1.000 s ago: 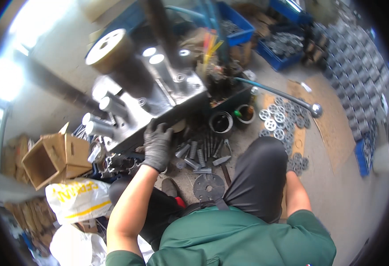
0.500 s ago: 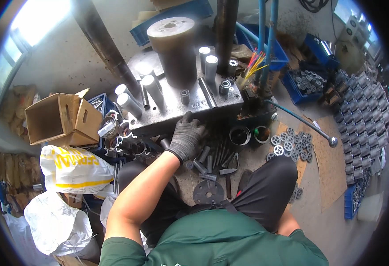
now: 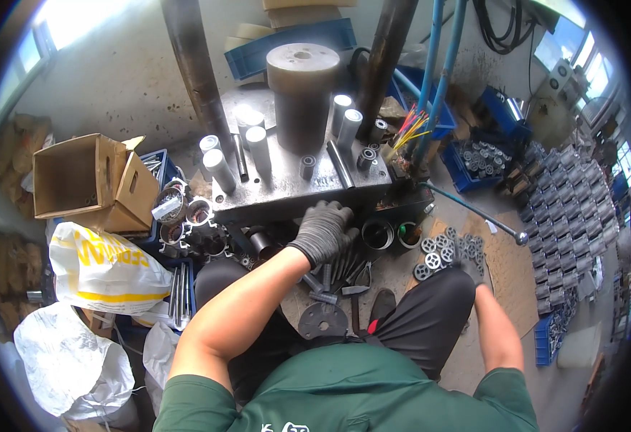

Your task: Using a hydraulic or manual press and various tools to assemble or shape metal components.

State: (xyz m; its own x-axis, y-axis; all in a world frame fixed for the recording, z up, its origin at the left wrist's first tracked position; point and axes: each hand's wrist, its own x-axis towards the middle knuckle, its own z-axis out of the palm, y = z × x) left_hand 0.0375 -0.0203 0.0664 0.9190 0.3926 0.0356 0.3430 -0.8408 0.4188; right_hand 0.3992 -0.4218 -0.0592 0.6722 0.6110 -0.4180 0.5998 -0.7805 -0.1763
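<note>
My left hand point(image 3: 322, 232), in a dark grey knit glove, is at the front edge of the steel press block point(image 3: 294, 193). Its fingers are loosely bent, with nothing visible in them. Upright on the block are a thick steel cylinder point(image 3: 302, 97), several pale cylinders point(image 3: 258, 151), a short ribbed part point(image 3: 307, 168) and a leaning dark rod point(image 3: 340, 165). My right hand point(image 3: 471, 263), gloved and blurred, reaches past my knee to a pile of spoked metal discs point(image 3: 445, 248). The knee partly covers it, and its fingers cannot be made out.
On the floor between my legs lie a hammer point(image 3: 355, 302), pliers point(image 3: 361, 275) and a round drilled plate point(image 3: 322, 320). Two dark cups point(image 3: 378, 234) stand beyond them. A cardboard box point(image 3: 78, 176) and white sacks point(image 3: 106, 270) are at left. Stacked metal parts point(image 3: 567, 216) and a ball-ended lever point(image 3: 521, 237) are at right.
My right arm has come out from beside my body, and its hand has reached the disc pile. My left hand has dropped slightly away from the block's edge. The view has shifted a little.
</note>
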